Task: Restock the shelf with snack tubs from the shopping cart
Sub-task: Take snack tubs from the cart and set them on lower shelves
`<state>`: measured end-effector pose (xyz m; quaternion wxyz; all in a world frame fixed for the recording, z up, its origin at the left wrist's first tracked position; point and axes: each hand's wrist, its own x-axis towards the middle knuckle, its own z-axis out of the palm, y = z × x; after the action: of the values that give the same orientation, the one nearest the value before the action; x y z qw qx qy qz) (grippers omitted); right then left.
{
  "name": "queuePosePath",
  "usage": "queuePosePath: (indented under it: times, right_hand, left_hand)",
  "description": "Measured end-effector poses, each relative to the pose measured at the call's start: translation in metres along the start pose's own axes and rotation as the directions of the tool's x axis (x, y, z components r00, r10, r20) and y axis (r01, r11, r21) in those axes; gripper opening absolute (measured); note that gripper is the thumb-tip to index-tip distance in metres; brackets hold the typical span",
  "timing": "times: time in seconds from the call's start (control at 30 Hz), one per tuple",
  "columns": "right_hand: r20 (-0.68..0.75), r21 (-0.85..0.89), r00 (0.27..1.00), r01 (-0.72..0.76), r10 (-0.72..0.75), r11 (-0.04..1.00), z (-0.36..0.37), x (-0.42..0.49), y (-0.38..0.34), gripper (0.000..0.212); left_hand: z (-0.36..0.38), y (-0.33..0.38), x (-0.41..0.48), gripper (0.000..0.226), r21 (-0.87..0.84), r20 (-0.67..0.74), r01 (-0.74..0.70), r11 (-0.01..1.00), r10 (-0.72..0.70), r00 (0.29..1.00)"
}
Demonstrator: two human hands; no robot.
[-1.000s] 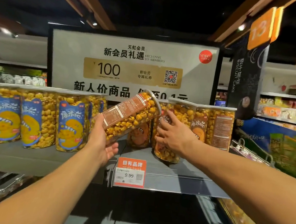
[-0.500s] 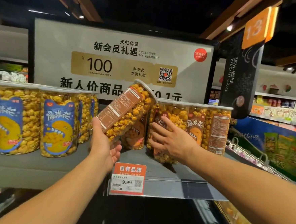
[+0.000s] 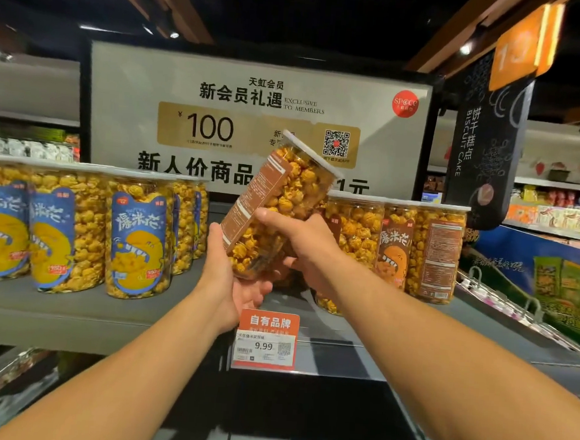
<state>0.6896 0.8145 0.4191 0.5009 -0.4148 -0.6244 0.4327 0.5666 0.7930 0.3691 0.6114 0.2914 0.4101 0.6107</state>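
Note:
A clear popcorn tub with a brown label is tilted in the air in front of the grey shelf, lid up and to the right. My left hand cups its base from below and the left. My right hand grips its lower side, thumb across the front. Behind them, brown-label tubs stand on the right of the shelf, one partly hidden by my right hand. Blue-label tubs stand in rows on the left.
An orange price tag marked 9.99 hangs on the shelf edge below my hands. A large white promo sign backs the shelf. A black aisle banner hangs at the right, with more shelves beyond.
My right hand left the shelf tub and took hold of the tilted tub. The tub rose and turned more upright, now held by both hands.

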Motion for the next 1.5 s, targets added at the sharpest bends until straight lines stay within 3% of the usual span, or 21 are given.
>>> queuePosePath:
  times: [0.07,0.13,0.17,0.23,0.27,0.33,0.5,0.67,0.9,1.0,1.13,1.3,1.5]
  right_hand:
    - [-0.062,0.033,0.998,0.002,0.0,0.999,0.006,0.004,-0.001,0.102]
    - [-0.164,-0.07,0.986,-0.005,-0.006,0.998,0.006,0.007,0.002,0.109]
    - [-0.216,-0.156,0.976,-0.023,-0.012,0.987,0.005,0.008,0.006,0.112]
    - [-0.312,-0.352,0.949,-0.079,-0.037,0.933,0.008,0.008,0.015,0.111]
    - [-0.352,-0.44,0.934,-0.11,-0.058,0.891,0.011,0.007,0.019,0.109]
    - [-0.411,-0.547,0.908,-0.172,-0.084,0.82,0.017,0.006,0.022,0.108]
    - [-0.369,-0.547,0.929,-0.179,-0.044,0.818,0.018,0.008,0.029,0.098]
    - [-0.299,-0.579,0.951,-0.117,-0.076,0.807,0.012,0.001,0.037,0.085]
    - [-0.296,-0.558,0.95,-0.088,-0.099,0.825,-0.001,-0.009,0.048,0.076]
    - [-0.29,-0.571,0.955,-0.123,-0.06,0.811,-0.007,-0.011,0.049,0.07]
    - [-0.26,-0.603,0.965,-0.148,-0.018,0.784,-0.012,-0.02,0.048,0.056]
    - [-0.133,-0.737,0.977,0.016,-0.168,0.675,-0.001,-0.049,0.036,0.014]
    - [0.137,-0.811,0.94,0.287,-0.311,0.51,0.054,-0.096,0.017,0.013]
  left_hand:
    - [-0.003,0.008,-0.001,0.079,0.08,-0.025,0.004,0.997,-0.002,1.0]
    - [-0.008,0.015,0.002,0.048,0.273,-0.163,-0.172,0.946,0.222,0.961]
    - [-0.011,0.018,0.004,0.048,0.444,-0.196,-0.285,0.849,0.402,0.894]
    - [-0.012,0.017,0.005,0.067,0.68,0.006,-0.454,0.575,0.616,0.788]
    - [-0.009,0.015,0.005,0.075,0.713,0.135,-0.501,0.491,0.605,0.785]
    - [-0.004,0.008,0.011,0.086,0.725,0.248,-0.493,0.481,0.486,0.838]
    - [-0.006,0.003,0.031,0.083,0.766,0.278,-0.44,0.469,0.376,0.884]
    - [-0.002,0.007,0.042,0.081,0.81,0.276,-0.451,0.374,0.436,0.857]
    - [-0.01,0.012,0.049,0.088,0.664,0.299,-0.354,0.659,0.201,0.933]
    - [-0.006,0.008,0.039,0.077,0.645,0.289,-0.349,0.68,0.206,0.935]
    - [-0.006,0.003,0.012,0.078,0.724,0.237,-0.367,0.584,0.288,0.928]
    - [-0.027,0.017,-0.029,0.087,0.886,0.151,-0.326,0.33,0.458,0.876]
    - [-0.074,0.025,-0.103,0.067,0.974,0.114,-0.202,0.103,0.545,0.831]
